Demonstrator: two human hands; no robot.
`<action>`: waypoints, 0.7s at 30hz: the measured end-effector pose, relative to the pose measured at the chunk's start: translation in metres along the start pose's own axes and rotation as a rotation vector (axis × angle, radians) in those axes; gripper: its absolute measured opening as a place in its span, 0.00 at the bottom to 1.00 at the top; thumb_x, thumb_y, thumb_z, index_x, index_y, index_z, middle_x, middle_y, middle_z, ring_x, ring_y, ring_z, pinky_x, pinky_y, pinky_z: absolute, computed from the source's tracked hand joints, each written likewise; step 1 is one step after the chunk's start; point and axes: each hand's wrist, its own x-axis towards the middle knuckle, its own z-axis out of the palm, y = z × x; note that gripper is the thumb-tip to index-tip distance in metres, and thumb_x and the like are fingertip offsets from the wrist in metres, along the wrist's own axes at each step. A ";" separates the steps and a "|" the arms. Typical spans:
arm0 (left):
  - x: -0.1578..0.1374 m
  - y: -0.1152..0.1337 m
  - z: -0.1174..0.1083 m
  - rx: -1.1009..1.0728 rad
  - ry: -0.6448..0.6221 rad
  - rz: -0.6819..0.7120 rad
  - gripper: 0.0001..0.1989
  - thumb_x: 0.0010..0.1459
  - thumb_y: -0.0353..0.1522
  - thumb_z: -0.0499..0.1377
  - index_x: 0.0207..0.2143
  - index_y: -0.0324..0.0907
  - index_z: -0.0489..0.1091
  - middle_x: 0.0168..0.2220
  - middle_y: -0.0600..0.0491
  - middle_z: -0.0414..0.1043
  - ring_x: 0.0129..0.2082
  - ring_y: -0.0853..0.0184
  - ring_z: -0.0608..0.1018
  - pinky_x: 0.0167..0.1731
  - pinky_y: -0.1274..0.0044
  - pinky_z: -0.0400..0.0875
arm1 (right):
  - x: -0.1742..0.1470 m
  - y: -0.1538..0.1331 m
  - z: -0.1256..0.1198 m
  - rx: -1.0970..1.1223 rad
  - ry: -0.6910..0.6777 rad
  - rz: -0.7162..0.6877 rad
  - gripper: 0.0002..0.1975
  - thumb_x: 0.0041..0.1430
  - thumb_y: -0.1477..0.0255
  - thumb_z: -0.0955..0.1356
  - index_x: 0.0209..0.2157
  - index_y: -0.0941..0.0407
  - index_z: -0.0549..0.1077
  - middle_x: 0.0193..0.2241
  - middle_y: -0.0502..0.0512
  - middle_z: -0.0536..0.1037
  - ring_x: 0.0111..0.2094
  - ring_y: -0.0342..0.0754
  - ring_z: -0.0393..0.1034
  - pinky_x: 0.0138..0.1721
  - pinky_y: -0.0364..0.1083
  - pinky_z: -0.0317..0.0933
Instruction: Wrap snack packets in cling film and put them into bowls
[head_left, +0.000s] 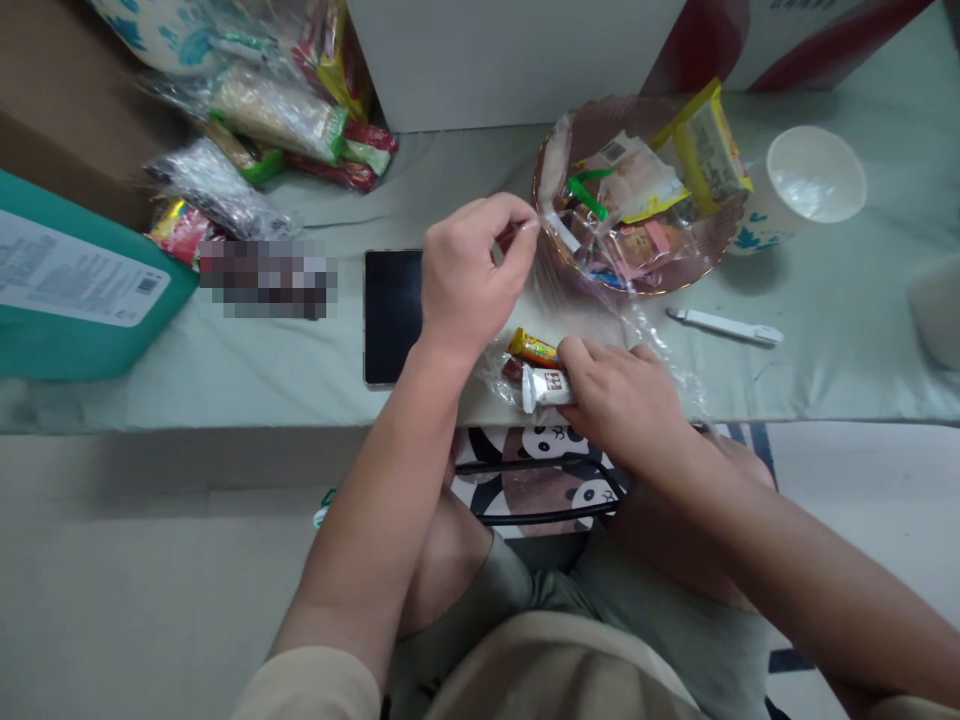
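Note:
My left hand (474, 268) is closed in a pinch at the left rim of the bowl, on what looks like the edge of a clear plastic bag (553, 275). The bag's film runs from there down past my right hand (624, 402). Lower right, that hand is wrapped round several small wrapped snacks at the table's front edge: a white packet (541, 388), a yellow packet (531, 346) and a dark brown one (513, 370). I cannot tell whether these lie inside the bag. A pinkish clear bowl (546, 175) with packaged snacks stands just beyond.
A black phone (391, 318) lies left of my left hand. Right of the bowl are a white utility knife (726, 327) and a paper cup (816, 180). Bagged snacks (279, 112) and a teal box (82, 285) occupy the left; a white carton (510, 60) stands behind.

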 end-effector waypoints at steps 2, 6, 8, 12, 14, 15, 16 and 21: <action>0.002 -0.006 -0.001 -0.008 0.021 -0.028 0.11 0.66 0.39 0.61 0.31 0.46 0.71 0.27 0.56 0.71 0.32 0.65 0.79 0.37 0.72 0.74 | -0.003 0.000 0.002 0.007 0.019 -0.006 0.14 0.58 0.74 0.67 0.47 0.56 0.70 0.38 0.59 0.79 0.37 0.55 0.72 0.35 0.49 0.46; 0.007 -0.014 -0.002 -0.035 0.052 -0.073 0.11 0.66 0.39 0.61 0.31 0.46 0.71 0.27 0.56 0.72 0.31 0.65 0.78 0.35 0.73 0.73 | -0.012 0.000 0.006 0.019 0.042 -0.049 0.18 0.59 0.73 0.68 0.51 0.55 0.73 0.43 0.60 0.79 0.40 0.55 0.73 0.36 0.49 0.50; 0.007 -0.016 -0.001 -0.049 0.061 -0.087 0.11 0.66 0.39 0.61 0.31 0.46 0.71 0.27 0.55 0.72 0.31 0.65 0.78 0.35 0.72 0.72 | -0.017 0.001 0.007 0.026 0.004 -0.053 0.17 0.60 0.74 0.67 0.51 0.55 0.74 0.44 0.61 0.80 0.40 0.55 0.74 0.35 0.49 0.51; 0.007 -0.019 -0.002 -0.079 0.069 -0.106 0.12 0.66 0.42 0.61 0.30 0.46 0.71 0.26 0.56 0.72 0.32 0.65 0.78 0.36 0.72 0.74 | -0.029 0.007 0.008 0.107 -0.027 -0.055 0.16 0.60 0.74 0.66 0.50 0.55 0.76 0.41 0.59 0.82 0.39 0.56 0.77 0.35 0.49 0.55; 0.007 -0.021 -0.004 -0.095 0.070 -0.121 0.13 0.66 0.43 0.61 0.30 0.47 0.70 0.26 0.56 0.72 0.33 0.65 0.78 0.36 0.73 0.74 | -0.037 0.011 0.008 0.169 -0.018 -0.049 0.16 0.58 0.74 0.67 0.48 0.55 0.77 0.38 0.58 0.83 0.40 0.56 0.78 0.37 0.49 0.58; 0.008 -0.022 -0.005 -0.099 0.072 -0.127 0.13 0.65 0.43 0.61 0.30 0.47 0.70 0.26 0.56 0.72 0.33 0.65 0.78 0.36 0.73 0.75 | -0.042 0.013 0.007 0.210 -0.003 -0.048 0.17 0.57 0.75 0.67 0.48 0.55 0.77 0.38 0.58 0.83 0.40 0.56 0.78 0.38 0.49 0.60; 0.008 -0.024 -0.007 -0.099 0.078 -0.132 0.13 0.65 0.44 0.62 0.30 0.47 0.70 0.26 0.56 0.72 0.33 0.65 0.78 0.36 0.73 0.75 | -0.047 0.015 0.006 0.263 0.017 -0.050 0.18 0.55 0.76 0.67 0.49 0.55 0.76 0.39 0.58 0.84 0.41 0.56 0.78 0.39 0.49 0.62; 0.010 -0.028 -0.012 -0.090 0.110 -0.158 0.13 0.65 0.42 0.62 0.30 0.46 0.69 0.27 0.56 0.71 0.33 0.66 0.78 0.35 0.74 0.74 | -0.075 0.032 0.006 0.609 0.064 0.140 0.17 0.59 0.71 0.67 0.50 0.49 0.75 0.41 0.54 0.84 0.40 0.55 0.79 0.36 0.48 0.66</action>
